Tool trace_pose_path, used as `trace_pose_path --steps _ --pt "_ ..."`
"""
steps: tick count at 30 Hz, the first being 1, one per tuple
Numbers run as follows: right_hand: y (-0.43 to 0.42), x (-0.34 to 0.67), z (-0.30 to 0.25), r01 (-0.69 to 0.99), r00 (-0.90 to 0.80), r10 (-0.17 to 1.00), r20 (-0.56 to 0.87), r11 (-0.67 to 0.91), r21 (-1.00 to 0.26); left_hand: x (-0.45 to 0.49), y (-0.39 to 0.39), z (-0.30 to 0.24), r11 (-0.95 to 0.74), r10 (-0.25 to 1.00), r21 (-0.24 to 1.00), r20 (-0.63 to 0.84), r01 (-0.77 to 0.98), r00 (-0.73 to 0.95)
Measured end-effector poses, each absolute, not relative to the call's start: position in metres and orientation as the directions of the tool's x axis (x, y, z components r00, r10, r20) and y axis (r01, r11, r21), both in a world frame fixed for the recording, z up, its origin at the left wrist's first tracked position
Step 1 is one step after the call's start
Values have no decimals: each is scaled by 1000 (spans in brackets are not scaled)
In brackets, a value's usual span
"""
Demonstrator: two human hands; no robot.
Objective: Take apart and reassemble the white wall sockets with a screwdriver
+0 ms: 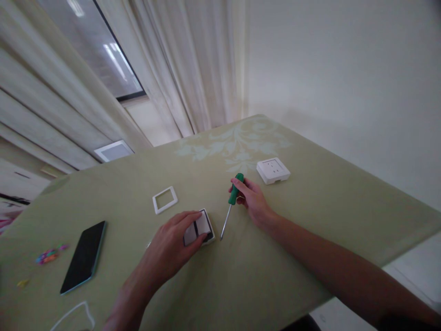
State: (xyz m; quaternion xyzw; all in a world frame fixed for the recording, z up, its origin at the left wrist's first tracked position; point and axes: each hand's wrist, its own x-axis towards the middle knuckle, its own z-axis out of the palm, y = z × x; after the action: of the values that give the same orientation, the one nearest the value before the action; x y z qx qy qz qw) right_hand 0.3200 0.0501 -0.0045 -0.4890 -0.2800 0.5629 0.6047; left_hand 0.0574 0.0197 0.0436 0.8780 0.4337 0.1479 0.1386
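Observation:
A green-handled screwdriver (pixel 236 189) is held by my right hand (pixel 253 200), fingers closed round the handle and the metal shaft slanting down toward the tabletop. Just left of its tip, my left hand (pixel 175 234) grips a white wall switch (pixel 204 222), thumb on the near side and fingers over the far side. Two light rocker panels with a dark strip between them show on the switch; my hand hides its left part. Beyond the left hand lies a white rectangular frame (pixel 155 202). A white wall socket (pixel 274 170) sits farther back on the right.
A pale green cloth covers the table (pixel 310 184). On the left lie a black-screened phone (pixel 84 257), small colourful pieces (pixel 50 255), a yellow bit (pixel 23 283) and a white cable (pixel 74 310). Curtains (pixel 206 55) and a white wall (pixel 337 69) border the far side.

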Motion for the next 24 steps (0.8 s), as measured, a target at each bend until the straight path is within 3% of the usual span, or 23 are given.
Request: trace_pose_path --steps 5,15,24 --pt "49 320 -6 -400 193 958 -211 -119 -909 58 21 44 -563 805 448 109 694 583" --pt "50 323 -7 -408 190 959 -212 -119 -905 56 19 52 -557 817 463 155 690 555" --pt "51 323 -8 -415 190 959 -211 -116 -902 50 25 38 -512 855 267 75 816 512"
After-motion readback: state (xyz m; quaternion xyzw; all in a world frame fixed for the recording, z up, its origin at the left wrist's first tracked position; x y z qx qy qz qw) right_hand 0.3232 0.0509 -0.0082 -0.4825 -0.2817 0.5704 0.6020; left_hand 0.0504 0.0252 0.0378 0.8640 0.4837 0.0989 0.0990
